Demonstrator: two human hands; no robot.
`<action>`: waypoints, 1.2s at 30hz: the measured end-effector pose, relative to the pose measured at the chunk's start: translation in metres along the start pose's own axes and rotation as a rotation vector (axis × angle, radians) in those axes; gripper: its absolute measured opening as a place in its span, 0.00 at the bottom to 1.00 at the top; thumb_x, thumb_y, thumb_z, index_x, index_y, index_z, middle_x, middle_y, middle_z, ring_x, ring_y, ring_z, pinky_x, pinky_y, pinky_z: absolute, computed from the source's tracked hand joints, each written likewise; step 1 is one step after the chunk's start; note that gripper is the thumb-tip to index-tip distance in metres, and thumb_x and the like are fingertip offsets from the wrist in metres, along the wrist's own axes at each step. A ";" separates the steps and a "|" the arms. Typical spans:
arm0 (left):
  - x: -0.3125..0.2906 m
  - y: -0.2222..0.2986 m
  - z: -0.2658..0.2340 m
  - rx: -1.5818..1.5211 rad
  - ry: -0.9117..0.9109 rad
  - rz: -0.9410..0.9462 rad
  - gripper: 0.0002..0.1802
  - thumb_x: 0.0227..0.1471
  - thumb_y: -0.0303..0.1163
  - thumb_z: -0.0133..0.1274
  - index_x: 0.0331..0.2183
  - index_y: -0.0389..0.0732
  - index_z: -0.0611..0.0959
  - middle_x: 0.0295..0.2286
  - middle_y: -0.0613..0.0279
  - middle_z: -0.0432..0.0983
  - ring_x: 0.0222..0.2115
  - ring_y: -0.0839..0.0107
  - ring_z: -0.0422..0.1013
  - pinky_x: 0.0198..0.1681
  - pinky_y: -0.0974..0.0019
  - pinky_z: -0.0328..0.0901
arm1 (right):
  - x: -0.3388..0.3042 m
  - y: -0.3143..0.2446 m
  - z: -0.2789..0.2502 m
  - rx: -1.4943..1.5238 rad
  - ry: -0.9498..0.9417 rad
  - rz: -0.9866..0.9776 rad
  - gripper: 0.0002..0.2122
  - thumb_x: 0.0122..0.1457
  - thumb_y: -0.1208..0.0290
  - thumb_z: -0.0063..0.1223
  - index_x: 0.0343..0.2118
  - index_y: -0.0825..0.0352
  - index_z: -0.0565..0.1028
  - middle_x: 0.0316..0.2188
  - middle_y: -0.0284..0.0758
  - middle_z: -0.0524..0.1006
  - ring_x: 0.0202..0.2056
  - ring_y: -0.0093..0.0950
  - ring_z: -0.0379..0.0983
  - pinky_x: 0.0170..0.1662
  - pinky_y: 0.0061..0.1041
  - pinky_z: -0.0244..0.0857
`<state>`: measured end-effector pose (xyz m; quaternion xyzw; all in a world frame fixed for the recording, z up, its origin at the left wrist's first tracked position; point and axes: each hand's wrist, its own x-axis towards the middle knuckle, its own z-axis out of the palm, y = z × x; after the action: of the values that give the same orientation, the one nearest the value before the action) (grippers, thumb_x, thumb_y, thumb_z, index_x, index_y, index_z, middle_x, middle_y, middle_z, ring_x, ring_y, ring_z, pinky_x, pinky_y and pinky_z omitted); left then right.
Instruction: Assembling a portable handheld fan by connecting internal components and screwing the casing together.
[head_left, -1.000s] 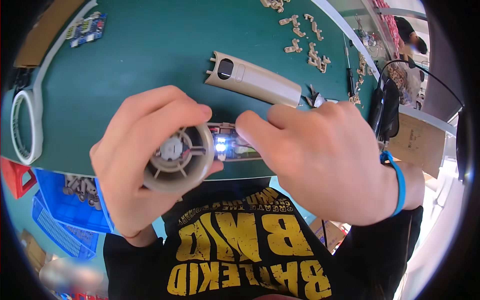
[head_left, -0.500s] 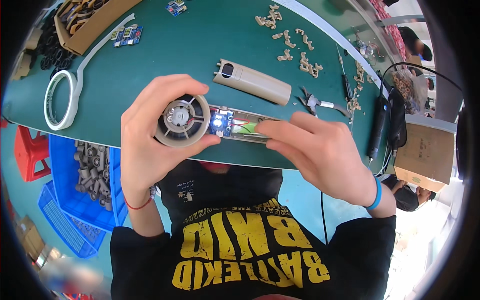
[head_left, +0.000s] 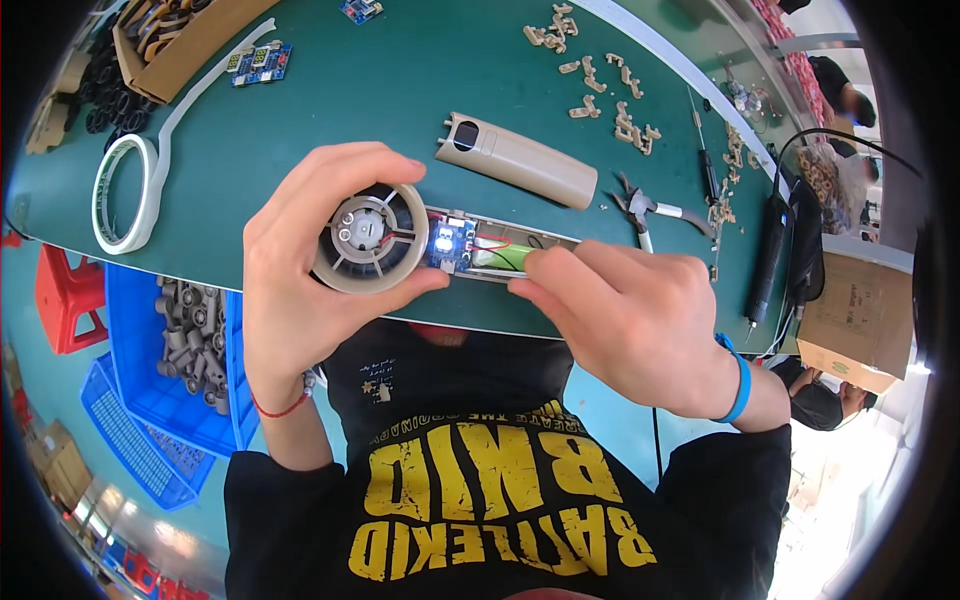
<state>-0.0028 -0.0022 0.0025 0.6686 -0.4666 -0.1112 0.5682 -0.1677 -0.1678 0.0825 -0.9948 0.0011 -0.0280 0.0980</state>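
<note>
My left hand (head_left: 283,250) curls around the round head of a handheld fan (head_left: 365,235), its thumb and fingers on opposite sides. Spokes and a silver motor show inside that head. To the right extends the fan's open handle shell (head_left: 552,241), which holds a blue circuit board (head_left: 450,243) with a bright white light, red and black wires, and a green battery (head_left: 500,255). My right hand (head_left: 635,325) pinches the handle at the battery, fingers closed; its fingertips hide the battery's right end. Just beyond lies a separate beige handle cover (head_left: 525,165).
Pliers (head_left: 645,208), a screwdriver (head_left: 707,170) and small beige parts (head_left: 590,75) lie right and far. At left are a tape roll (head_left: 110,195), circuit boards (head_left: 262,63) and a cardboard box (head_left: 150,85). A blue bin (head_left: 125,330) of grey parts stands below the table edge.
My right hand has curled more and lowered slightly at the handle, baring more of the shell's far edge. My left hand keeps its hold; the table view has shifted slightly right.
</note>
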 end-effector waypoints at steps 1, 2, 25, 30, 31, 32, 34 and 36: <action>0.000 0.000 0.000 0.005 -0.002 0.003 0.34 0.24 0.25 0.74 0.40 0.36 0.80 0.40 0.57 0.75 0.43 0.65 0.72 0.48 0.65 0.66 | 0.000 0.001 -0.001 -0.027 -0.021 -0.025 0.08 0.50 0.70 0.64 0.30 0.62 0.74 0.16 0.29 0.68 0.15 0.27 0.67 0.15 0.26 0.56; 0.000 0.000 0.000 0.009 -0.005 0.007 0.34 0.24 0.25 0.74 0.40 0.36 0.80 0.40 0.56 0.75 0.43 0.65 0.72 0.47 0.65 0.66 | 0.000 0.001 -0.001 -0.055 -0.041 -0.049 0.08 0.50 0.70 0.64 0.30 0.62 0.74 0.16 0.29 0.67 0.15 0.26 0.66 0.15 0.26 0.55; 0.000 -0.002 -0.002 -0.001 -0.052 0.036 0.35 0.24 0.28 0.76 0.40 0.35 0.78 0.40 0.51 0.74 0.42 0.60 0.73 0.45 0.62 0.68 | 0.042 0.010 -0.024 0.205 -0.523 0.121 0.08 0.55 0.69 0.60 0.24 0.64 0.73 0.17 0.35 0.74 0.15 0.36 0.68 0.16 0.30 0.57; 0.002 -0.005 -0.003 -0.020 -0.062 0.039 0.36 0.24 0.29 0.76 0.40 0.35 0.78 0.40 0.51 0.74 0.42 0.59 0.73 0.45 0.62 0.69 | 0.036 -0.006 -0.024 0.081 -0.546 0.059 0.07 0.53 0.69 0.59 0.27 0.65 0.73 0.16 0.33 0.71 0.15 0.30 0.69 0.15 0.27 0.56; 0.002 -0.005 -0.003 -0.021 -0.060 0.038 0.36 0.24 0.29 0.76 0.40 0.35 0.78 0.40 0.51 0.74 0.42 0.59 0.73 0.45 0.61 0.69 | 0.031 -0.018 -0.023 -0.066 -0.498 0.039 0.07 0.51 0.70 0.60 0.27 0.65 0.72 0.16 0.31 0.68 0.14 0.26 0.67 0.14 0.25 0.55; 0.002 -0.006 -0.003 -0.021 -0.057 0.039 0.36 0.24 0.29 0.76 0.40 0.35 0.78 0.40 0.51 0.74 0.42 0.59 0.73 0.45 0.61 0.69 | 0.027 -0.026 -0.021 -0.214 -0.446 0.017 0.08 0.49 0.71 0.60 0.28 0.64 0.71 0.16 0.29 0.65 0.14 0.22 0.65 0.13 0.23 0.53; 0.002 -0.006 -0.002 -0.025 -0.051 0.042 0.36 0.24 0.29 0.76 0.40 0.34 0.78 0.39 0.51 0.74 0.42 0.59 0.73 0.45 0.61 0.69 | 0.022 -0.030 -0.014 -0.341 -0.409 -0.060 0.08 0.47 0.71 0.59 0.26 0.64 0.71 0.17 0.27 0.60 0.13 0.17 0.60 0.12 0.20 0.51; 0.002 -0.006 -0.001 -0.026 -0.046 0.051 0.36 0.24 0.29 0.76 0.40 0.34 0.78 0.39 0.51 0.74 0.42 0.59 0.73 0.45 0.60 0.69 | 0.020 -0.035 -0.013 -0.486 -0.380 -0.058 0.07 0.45 0.72 0.58 0.26 0.63 0.70 0.17 0.27 0.59 0.13 0.17 0.59 0.12 0.20 0.50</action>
<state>0.0021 -0.0034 -0.0015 0.6464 -0.4947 -0.1182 0.5687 -0.1489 -0.1359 0.1030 -0.9761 -0.0390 0.1568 -0.1451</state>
